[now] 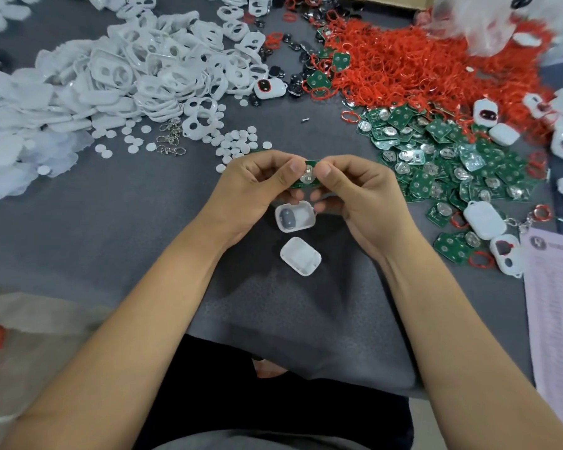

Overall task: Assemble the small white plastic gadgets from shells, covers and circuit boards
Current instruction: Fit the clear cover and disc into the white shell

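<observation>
While my left hand (257, 183) and right hand (355, 190) met over the middle of the desk (143, 228), both pinched one green circuit board (307, 175) between thumbs and curled fingers. Just below the hands lay an open white shell (294, 216) with a grey pad inside; a white cover (300, 255) lay near it, apart, toward the desk's near edge. Bare grey cloth lay open left of my forearms. White covers heap (111, 76) crowded the far left, red rings (420, 66) the far right, loose boards (442, 164) close beside my right hand.
</observation>
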Motion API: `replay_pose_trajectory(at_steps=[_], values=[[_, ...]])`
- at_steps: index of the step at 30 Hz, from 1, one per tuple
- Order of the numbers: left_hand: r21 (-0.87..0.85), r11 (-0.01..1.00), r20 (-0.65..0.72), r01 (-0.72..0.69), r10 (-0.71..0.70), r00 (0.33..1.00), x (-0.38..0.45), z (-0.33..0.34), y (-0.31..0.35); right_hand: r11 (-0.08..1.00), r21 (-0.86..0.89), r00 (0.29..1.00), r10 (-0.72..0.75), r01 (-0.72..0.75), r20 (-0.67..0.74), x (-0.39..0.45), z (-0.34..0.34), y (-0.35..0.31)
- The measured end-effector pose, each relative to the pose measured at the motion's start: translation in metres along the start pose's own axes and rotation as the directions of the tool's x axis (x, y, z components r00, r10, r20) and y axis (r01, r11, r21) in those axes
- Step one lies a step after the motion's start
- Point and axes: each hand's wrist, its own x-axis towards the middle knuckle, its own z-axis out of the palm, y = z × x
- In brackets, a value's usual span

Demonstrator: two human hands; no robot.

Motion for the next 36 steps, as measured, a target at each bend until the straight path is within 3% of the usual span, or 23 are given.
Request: replay_pose_trajectory(at_steps=[16, 24, 30, 36], values=[[-0.069, 0.997, -0.035, -0.018, 0.015, 0.999, -0.003, 0.0, 0.001, 0.998, 0.063, 0.998, -0.028, 0.031, -0.051, 0.001, 0.014, 0.007], [-0.052, 0.998, -0.046, -0.045, 0.043, 0.998, 0.003, 0.0, -0.005, 0.991, 0.132, 0.999, 0.019, -0.014, -0.039, 0.004, 0.012, 0.006], [-0.049, 0.996, -0.069, -0.077, 0.074, 0.995, 0.002, 0.0, -0.006, 0.997, 0.044, 0.998, 0.059, -0.06, 0.024, 0.006, 0.002, 0.001], [-0.062, 0.995, -0.069, -0.083, 0.079, 0.995, -0.001, 0.002, -0.008, 0.975, 0.172, 0.99, 0.139, -0.142, 0.03, 0.004, 0.003, 0.001]])
